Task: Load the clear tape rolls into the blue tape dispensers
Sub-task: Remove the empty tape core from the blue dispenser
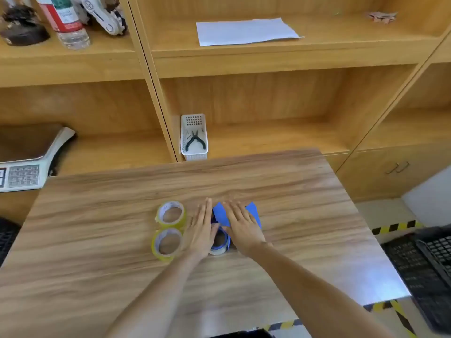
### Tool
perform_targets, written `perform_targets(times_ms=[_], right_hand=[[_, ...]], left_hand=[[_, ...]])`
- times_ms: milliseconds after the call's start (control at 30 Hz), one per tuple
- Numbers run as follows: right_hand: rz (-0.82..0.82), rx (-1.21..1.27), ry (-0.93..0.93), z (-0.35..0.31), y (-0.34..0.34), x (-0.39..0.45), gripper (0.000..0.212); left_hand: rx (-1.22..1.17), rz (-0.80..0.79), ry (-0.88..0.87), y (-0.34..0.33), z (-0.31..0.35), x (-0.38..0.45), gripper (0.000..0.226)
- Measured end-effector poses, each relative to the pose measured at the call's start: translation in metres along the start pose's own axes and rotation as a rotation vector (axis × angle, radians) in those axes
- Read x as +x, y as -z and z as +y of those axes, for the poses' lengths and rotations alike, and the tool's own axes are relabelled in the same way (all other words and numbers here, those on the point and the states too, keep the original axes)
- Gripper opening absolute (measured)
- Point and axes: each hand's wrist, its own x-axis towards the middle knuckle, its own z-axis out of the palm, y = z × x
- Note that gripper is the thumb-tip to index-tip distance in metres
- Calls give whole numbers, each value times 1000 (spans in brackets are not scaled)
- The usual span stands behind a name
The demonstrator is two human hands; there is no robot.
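Note:
Two clear tape rolls with a yellowish tint lie flat on the wooden table [97, 240], one farther [171, 214] and one nearer [167, 243]. Just right of them sit blue tape dispensers [220, 217], with a second blue piece [253, 212] showing beyond my right hand. A tape roll [220, 242] sits in the near end of the dispenser. My left hand [201, 230] lies flat with fingers straight along the dispenser's left side. My right hand [241, 225] rests flat on top of the dispensers and hides most of them.
A white basket [194, 136] with pliers stands on the shelf behind the table. A weighing scale [24, 164] sits at the left. Paper [246, 31] and a bottle [67, 20] lie on upper shelves. Black crates [424, 259] stand on the floor at right.

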Motion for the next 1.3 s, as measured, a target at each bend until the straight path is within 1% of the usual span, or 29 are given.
perform_targets(times_ms=[67, 133, 167, 267, 400, 533, 600, 733, 900, 1000, 1133, 1200, 1300], right_hand=[[-100, -5, -35, 3, -12, -3, 71], [-168, -54, -53, 9, -26, -11, 74], [-196, -63, -55, 11, -32, -13, 74], [-210, -82, -44, 14, -39, -19, 73], [-208, -64, -56, 11, -43, -16, 76], [-178, -64, -66, 13, -46, -9, 75], [-174, -73, -52, 15, -46, -8, 74], [-137, -90, -36, 23, -45, -7, 71], [-173, -136, -21, 26, -44, -6, 75], [-194, -130, -32, 23, -45, -5, 78], [-220, -149, -34, 24, -42, 0, 79], [-237, -137, -43, 24, -40, 3, 78], [-239, -119, -42, 25, -37, 4, 81]], left_hand=[[-27, -169, 56, -15, -3, -9, 78], [55, -294, 64, -33, -10, -23, 86], [81, -327, 51, -40, -12, -27, 90], [98, -305, 24, -45, -15, -31, 97], [76, -237, 43, -43, -12, -27, 96], [29, -224, 86, -39, -8, -22, 94], [22, -212, 76, -40, -9, -21, 96], [7, -259, 55, -34, -22, -20, 104], [10, -290, 34, -26, -33, -18, 108], [-60, -298, 19, -26, -33, -16, 111], [-246, -299, -22, -16, -28, -14, 110], [-286, -264, -71, -9, -25, -16, 105], [-193, -138, -142, 1, -28, -27, 99]])
